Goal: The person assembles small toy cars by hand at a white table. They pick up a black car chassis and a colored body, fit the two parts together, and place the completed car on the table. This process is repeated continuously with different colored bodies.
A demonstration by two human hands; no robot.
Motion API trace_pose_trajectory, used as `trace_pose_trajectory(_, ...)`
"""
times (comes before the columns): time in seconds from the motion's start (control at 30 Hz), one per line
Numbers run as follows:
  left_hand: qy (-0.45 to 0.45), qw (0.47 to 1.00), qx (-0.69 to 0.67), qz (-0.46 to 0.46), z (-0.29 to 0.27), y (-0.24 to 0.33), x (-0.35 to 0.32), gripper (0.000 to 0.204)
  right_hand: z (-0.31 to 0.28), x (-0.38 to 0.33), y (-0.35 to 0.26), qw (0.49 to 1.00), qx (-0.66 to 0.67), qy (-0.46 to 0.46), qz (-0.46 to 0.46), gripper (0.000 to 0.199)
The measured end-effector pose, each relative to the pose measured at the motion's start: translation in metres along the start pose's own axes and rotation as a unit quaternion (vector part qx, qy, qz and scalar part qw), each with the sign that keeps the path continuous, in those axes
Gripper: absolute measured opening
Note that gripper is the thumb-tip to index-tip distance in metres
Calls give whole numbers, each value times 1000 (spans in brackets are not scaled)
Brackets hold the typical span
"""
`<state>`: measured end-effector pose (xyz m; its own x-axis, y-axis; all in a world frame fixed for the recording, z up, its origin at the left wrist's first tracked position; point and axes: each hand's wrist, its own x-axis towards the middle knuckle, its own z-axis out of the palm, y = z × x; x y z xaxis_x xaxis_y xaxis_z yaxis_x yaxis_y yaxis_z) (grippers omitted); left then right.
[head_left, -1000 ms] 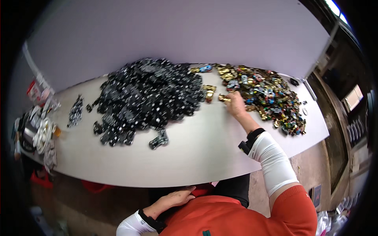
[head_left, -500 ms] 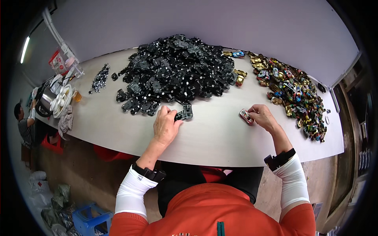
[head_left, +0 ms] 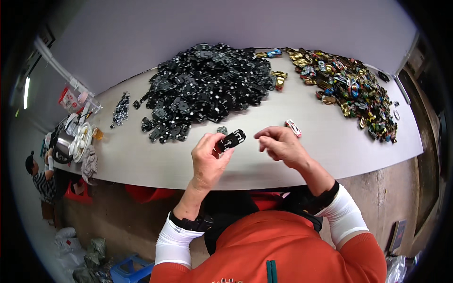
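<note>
Between the thumb and fingers of my left hand [head_left: 208,158] is a black toy car chassis [head_left: 233,139], lifted above the near middle of the table, with pale markings along it. My right hand [head_left: 285,147] hovers just right of it, fingers partly stretched and apart, with nothing visible in them. Beyond that hand lies a red and white toy car body [head_left: 293,128] on the table. A small dark chassis piece [head_left: 222,130] rests just behind the held one. Farther back rises a big heap of black chassis [head_left: 207,85].
Mixed gold and coloured car bodies [head_left: 349,89] spread in a pile at the right. A few gold ones [head_left: 279,81] lie between the heaps. Small shiny parts [head_left: 121,111] sit at the left, near a white cloth [head_left: 88,165]. Another person [head_left: 43,181] works at far left.
My left hand has picked the chassis up off the table. My right hand has let go of the red and white car body and moved left towards my left hand.
</note>
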<state>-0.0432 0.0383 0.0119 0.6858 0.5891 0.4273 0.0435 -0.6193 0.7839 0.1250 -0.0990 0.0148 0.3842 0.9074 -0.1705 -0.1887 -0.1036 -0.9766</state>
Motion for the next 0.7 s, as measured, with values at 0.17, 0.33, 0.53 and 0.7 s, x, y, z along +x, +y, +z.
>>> trace_pose_trajectory(0.17,-67,973,-200,-96,47,5,-23,24,-4,-7,18,1000,-5,-22,-1,14)
trace_pose_trajectory(0.33,-264,704,-536,-382,39,-14,-36,28,-8,-16,21,980,-145,-122,-62,8)
trace_pose_trajectory(0.53,-273,659,-584,-387,39,-21,-40,28,-46,-16,21,943,-289,87,-139,14)
trace_pose_trajectory(0.7,-253,632,-644,-350,49,-25,-38,29,-126,-4,14,853,-430,280,-94,19)
